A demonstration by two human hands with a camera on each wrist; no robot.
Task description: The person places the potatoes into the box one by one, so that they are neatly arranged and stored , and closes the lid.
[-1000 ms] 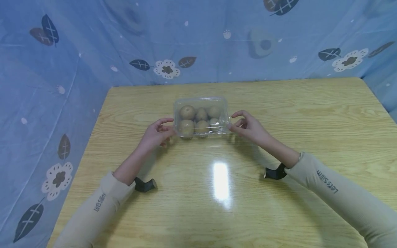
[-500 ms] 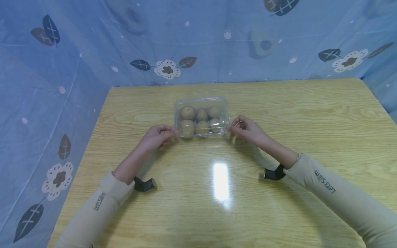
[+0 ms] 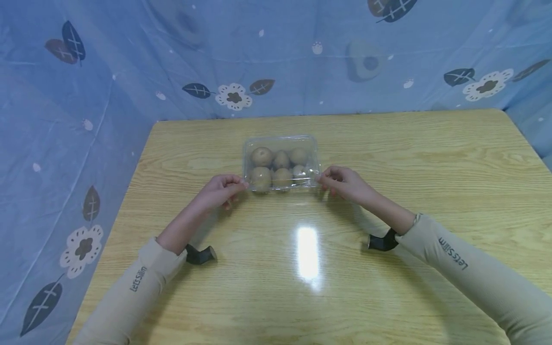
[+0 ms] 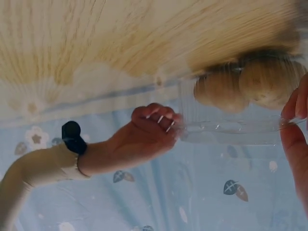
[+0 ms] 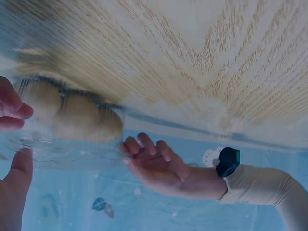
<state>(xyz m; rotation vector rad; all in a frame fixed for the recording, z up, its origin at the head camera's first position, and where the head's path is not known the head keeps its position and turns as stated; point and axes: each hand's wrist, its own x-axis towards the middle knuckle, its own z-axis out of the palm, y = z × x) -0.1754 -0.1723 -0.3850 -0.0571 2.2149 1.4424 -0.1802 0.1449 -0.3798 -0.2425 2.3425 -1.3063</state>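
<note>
A clear plastic lidded box (image 3: 280,140) with several round brown fruits (image 3: 261,156) stands on the wooden table (image 3: 388,153), a little behind centre. My left hand (image 3: 235,184) pinches the box's near left corner with curled fingers. My right hand (image 3: 326,178) grips the near right corner the same way. In the left wrist view the right hand (image 4: 156,126) has its fingers curled on the box rim (image 4: 226,130), with the fruits (image 4: 250,86) beside it. The right wrist view has the left hand (image 5: 144,154) at the rim of the box (image 5: 72,151).
Blue cloth with leaf and flower prints (image 3: 233,52) hangs behind and to the left of the table. A bright light reflection (image 3: 307,251) lies on the tabletop between my forearms. Black wrist mounts (image 3: 200,254) sit under both sleeves.
A second ago both hands hovered with spread fingers beside the box. They have since closed on its near corners. The box has hardly moved.
</note>
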